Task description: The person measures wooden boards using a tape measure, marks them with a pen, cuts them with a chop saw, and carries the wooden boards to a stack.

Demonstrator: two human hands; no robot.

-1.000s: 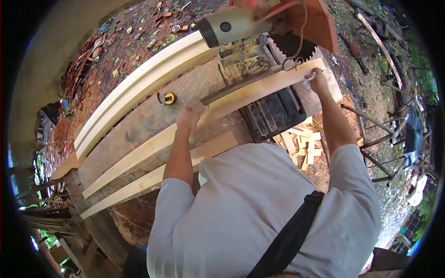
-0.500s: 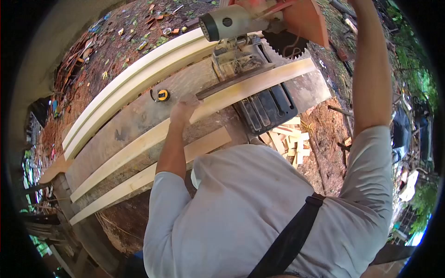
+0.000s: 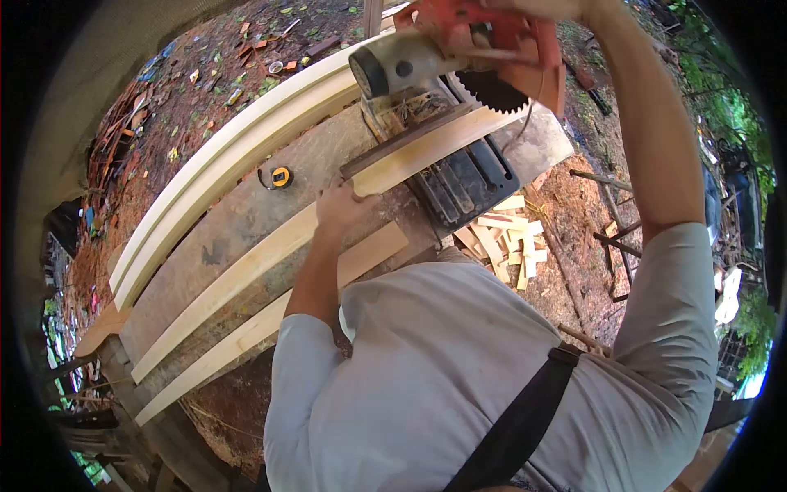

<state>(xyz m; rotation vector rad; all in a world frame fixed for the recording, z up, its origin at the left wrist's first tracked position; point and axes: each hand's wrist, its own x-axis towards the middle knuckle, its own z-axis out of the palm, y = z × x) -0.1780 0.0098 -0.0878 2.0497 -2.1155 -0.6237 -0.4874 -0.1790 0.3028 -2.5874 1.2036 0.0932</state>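
Observation:
My left hand (image 3: 340, 207) is wrapped over a long pale wooden board (image 3: 254, 254), which lies across the black slotted base (image 3: 469, 187) of a chop saw. Beside the hand, a dark strip along the saw's fence (image 3: 406, 141) runs against the board. At the top edge of the view, my right hand (image 3: 557, 8) is closed on the handle of the red saw head (image 3: 529, 49), though its fingers are partly cut off. Below the red guard, the toothed blade (image 3: 490, 92) hangs close over the board's far end. The grey motor (image 3: 402, 67) sticks out to the left.
A yellow tape measure (image 3: 282, 177) lies on the workbench (image 3: 221, 234). Two long boards (image 3: 238, 139) run along its far side, with another board (image 3: 221, 353) along the near side. Short wood offcuts (image 3: 508, 242) are heaped on the ground beside the saw.
My right arm has come down, and the saw head with its blade is lower, nearer the board. My left hand now sits further over the board, and the view has shifted slightly.

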